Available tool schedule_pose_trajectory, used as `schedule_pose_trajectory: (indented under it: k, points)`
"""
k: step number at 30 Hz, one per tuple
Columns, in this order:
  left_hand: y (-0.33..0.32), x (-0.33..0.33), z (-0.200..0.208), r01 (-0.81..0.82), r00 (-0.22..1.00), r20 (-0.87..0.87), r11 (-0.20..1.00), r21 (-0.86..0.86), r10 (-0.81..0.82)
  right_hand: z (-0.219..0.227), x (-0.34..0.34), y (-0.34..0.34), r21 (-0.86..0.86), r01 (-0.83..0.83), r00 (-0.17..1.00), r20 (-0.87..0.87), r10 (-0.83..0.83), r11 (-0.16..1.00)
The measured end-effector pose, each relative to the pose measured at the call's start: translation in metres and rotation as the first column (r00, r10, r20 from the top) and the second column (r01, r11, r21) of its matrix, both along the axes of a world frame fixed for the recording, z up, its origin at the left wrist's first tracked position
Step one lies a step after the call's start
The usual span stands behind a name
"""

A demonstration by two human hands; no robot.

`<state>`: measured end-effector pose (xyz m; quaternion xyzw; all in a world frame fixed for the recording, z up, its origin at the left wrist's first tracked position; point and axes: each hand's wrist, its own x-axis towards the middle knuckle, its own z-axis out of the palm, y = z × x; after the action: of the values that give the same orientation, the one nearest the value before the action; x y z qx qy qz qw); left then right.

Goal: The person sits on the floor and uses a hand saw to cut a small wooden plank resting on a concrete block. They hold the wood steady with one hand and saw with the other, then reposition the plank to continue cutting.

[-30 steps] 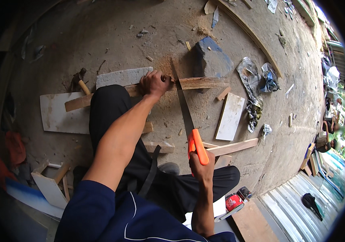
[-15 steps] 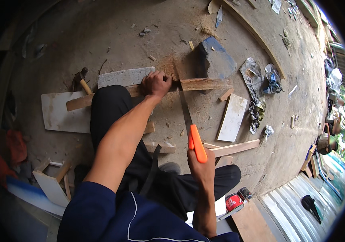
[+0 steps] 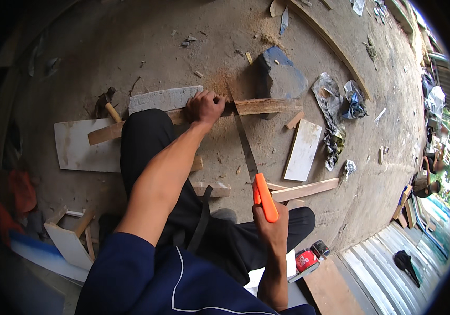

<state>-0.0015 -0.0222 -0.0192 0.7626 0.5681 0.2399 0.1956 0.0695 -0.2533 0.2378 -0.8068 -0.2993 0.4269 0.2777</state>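
Note:
My right hand (image 3: 271,223) is closed round the orange handle of a hand saw (image 3: 245,143). The saw's blade runs away from me and crosses a length of wood (image 3: 259,106), just right of my left hand. My left hand (image 3: 205,107) grips that wood, its fingers curled over it. The wood passes under my left knee, and its left end (image 3: 104,135) shows beyond. A grey concrete block (image 3: 164,98) lies along its far side. Behind the wood's right part stands a blue-stained block (image 3: 282,73). Reddish sawdust is scattered beyond the blade.
A hammer (image 3: 110,107) lies at the left by a white board (image 3: 80,149). To the right are another white board (image 3: 302,150), wood offcuts (image 3: 309,190) and crumpled plastic (image 3: 329,100). A red and black power tool (image 3: 309,258) sits by my right forearm.
My right hand has drawn the saw back toward me and slightly right. My left hand keeps its place on the wood.

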Motion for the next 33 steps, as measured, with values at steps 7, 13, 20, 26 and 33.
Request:
schedule_pose_trajectory:
  k: [7,13,20,26,33]
  points:
    - [0.000,-0.001,0.000,0.007,1.000,-0.015,1.000,-0.027,-0.007,-0.050,0.013,0.050,-0.019,-0.043,0.997,0.067,0.045,0.999]
    - [-0.003,0.002,0.007,0.009,1.000,0.015,0.999,-0.041,-0.009,0.004,-0.007,-0.011,0.024,-0.087,0.991,0.101,0.084,0.996]
    - [-0.003,0.003,0.002,0.014,1.000,-0.021,0.999,-0.050,-0.015,-0.069,0.009,0.031,0.021,0.077,0.997,-0.025,-0.077,0.997]
    - [-0.004,-0.002,0.002,-0.014,1.000,-0.008,0.999,-0.043,0.014,-0.015,-0.007,-0.001,0.041,0.058,0.998,-0.016,-0.058,0.997]
    - [-0.002,0.002,0.002,-0.019,1.000,0.007,1.000,-0.010,0.019,-0.063,0.016,0.031,0.012,0.028,0.999,-0.043,-0.028,1.000]
